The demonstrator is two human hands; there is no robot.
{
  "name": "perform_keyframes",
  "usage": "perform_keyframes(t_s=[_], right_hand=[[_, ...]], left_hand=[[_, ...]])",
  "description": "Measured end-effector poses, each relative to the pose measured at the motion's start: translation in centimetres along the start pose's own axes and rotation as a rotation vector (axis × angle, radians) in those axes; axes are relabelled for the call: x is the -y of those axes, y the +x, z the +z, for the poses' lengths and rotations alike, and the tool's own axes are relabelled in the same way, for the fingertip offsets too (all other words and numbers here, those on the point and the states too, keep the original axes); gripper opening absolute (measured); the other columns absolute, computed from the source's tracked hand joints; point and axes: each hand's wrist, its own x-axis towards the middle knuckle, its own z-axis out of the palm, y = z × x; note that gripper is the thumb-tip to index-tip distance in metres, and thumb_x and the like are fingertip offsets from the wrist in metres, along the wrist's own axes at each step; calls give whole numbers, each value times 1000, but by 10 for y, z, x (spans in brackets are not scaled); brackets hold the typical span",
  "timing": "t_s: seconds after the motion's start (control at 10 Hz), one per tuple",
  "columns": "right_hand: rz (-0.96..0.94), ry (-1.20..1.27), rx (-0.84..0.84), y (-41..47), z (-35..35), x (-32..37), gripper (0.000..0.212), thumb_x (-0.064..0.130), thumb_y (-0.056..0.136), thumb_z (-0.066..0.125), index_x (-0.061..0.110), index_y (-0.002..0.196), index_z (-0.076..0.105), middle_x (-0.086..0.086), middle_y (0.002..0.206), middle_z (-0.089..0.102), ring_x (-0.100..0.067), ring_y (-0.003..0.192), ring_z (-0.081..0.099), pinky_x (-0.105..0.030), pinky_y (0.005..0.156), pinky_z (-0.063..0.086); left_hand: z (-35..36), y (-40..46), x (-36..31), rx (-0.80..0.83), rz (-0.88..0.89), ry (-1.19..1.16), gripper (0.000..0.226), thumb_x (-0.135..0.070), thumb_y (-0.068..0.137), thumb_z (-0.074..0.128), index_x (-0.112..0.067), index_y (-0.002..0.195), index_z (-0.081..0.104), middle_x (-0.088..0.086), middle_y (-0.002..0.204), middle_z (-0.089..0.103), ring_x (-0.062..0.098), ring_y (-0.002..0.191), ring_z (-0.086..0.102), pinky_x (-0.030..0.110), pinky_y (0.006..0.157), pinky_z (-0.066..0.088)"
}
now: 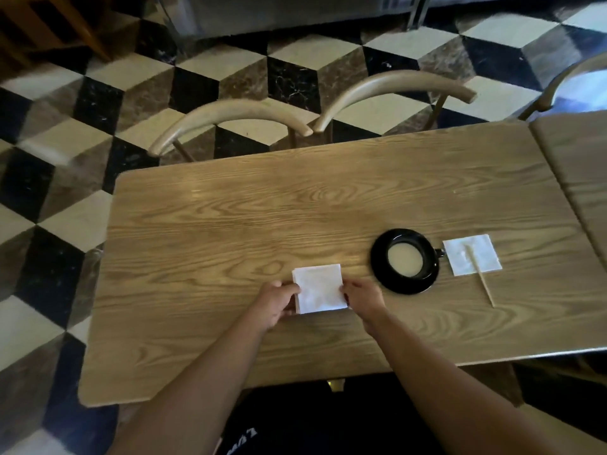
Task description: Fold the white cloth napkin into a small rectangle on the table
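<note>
A white napkin (320, 288) lies flat as a small square on the wooden table (230, 224), near the front middle. My left hand (275, 303) grips its left edge, fingers curled around the lower left corner. On the other side, my right hand (361, 298) touches the napkin's right edge with its fingertips. Both forearms reach in from the bottom of the view.
A black cup of pale drink on a black saucer (405, 261) stands just right of the napkin. Further right lies a second white napkin (472, 258) with a wooden stirrer (481, 277) on it. Two chair backs (230, 118) sit behind the table's far edge. Another table (578, 165) adjoins on the right.
</note>
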Motion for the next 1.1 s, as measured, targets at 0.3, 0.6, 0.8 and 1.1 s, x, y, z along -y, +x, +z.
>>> perform_keyframes(t_s=[0.3,0.6,0.8,1.1], right_hand=[[-9,37,57,10,-36,1,28,17,77,54,18,91,78,0,77,71,-14,74,57,-33,70,45],[-88,58,14,-1,-37,7,18,11,80,57,16,88,73,1,79,71,-11,73,58,-30,71,46],[-138,-17,14,-6,-40,8,26,14,82,56,26,96,75,9,79,71,-8,73,59,-26,68,46],[-156,-340,-70,-32,-51,-8,35,18,90,53,26,120,70,0,115,74,-26,110,65,-32,92,48]], left_hand=[[46,3,-9,-28,14,-84,27,2,92,60,-9,116,68,13,101,72,21,81,70,29,54,55],[57,11,-8,-179,115,25,9,-1,90,70,-5,98,70,14,99,72,31,91,71,42,75,62],[56,14,4,-284,216,300,12,-26,82,77,-25,73,69,3,85,77,31,86,74,49,80,63],[46,-18,31,-311,284,445,23,-29,96,61,-12,108,70,6,114,74,28,111,66,33,92,49]])
